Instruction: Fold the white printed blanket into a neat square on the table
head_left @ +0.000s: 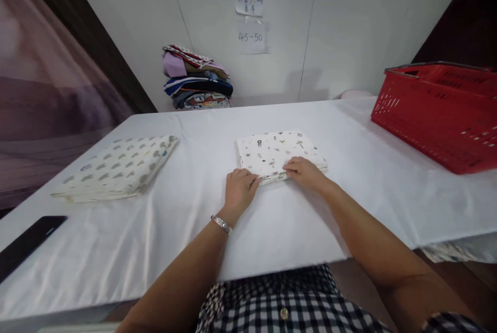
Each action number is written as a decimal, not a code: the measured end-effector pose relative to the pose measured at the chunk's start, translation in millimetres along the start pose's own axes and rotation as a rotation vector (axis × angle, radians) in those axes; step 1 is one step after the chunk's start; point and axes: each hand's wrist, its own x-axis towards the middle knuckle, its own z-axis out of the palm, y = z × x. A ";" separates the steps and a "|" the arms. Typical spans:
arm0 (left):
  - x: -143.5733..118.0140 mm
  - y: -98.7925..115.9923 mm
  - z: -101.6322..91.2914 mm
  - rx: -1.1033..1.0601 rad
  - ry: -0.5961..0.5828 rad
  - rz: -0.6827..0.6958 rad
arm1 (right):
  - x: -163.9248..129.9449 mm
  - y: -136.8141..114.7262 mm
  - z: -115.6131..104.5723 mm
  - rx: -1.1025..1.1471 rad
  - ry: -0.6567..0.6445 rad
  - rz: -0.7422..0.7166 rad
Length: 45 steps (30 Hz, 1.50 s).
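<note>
A folded white cloth [276, 154] with small prints lay at the middle of the white-covered table [194, 229]. The left hand [239, 189] rested at the cloth's near left corner, fingers curled loosely, and the right hand [305, 172] pressed flat on its near edge; whether either pinched the fabric was unclear. Left of the cloth lay a spotted folded cloth [118, 168]; right, a red basket [442, 115]; behind, stacked fabrics [196, 79].

A red plastic basket [442, 115] sits at the right edge of the white-covered table [194, 229], and a folded cloth with grey spots [116, 167] lies at the left. A dark phone [27, 242] rests near the left corner. Against the wall [341, 22] stands a stack of folded coloured fabrics [196, 79], beside two paper notes [250, 19].
</note>
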 end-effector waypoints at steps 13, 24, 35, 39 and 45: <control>1.2 -0.1 -0.3 -0.011 -0.018 -0.020 | 0.0 -3.1 1.5 -0.046 0.062 -0.139; -1.3 -3.5 2.7 0.034 0.005 0.030 | -12.4 -1.5 0.4 -0.103 0.108 -0.189; -3.8 -3.3 -2.5 0.079 0.057 0.131 | -14.6 0.7 6.2 -0.084 0.167 -0.197; -4.0 -3.7 -1.4 0.099 0.072 0.159 | -15.1 0.5 7.5 -0.078 0.180 -0.193; -5.0 -2.7 -2.7 0.125 0.092 0.202 | -16.9 4.1 7.9 -0.067 0.191 -0.176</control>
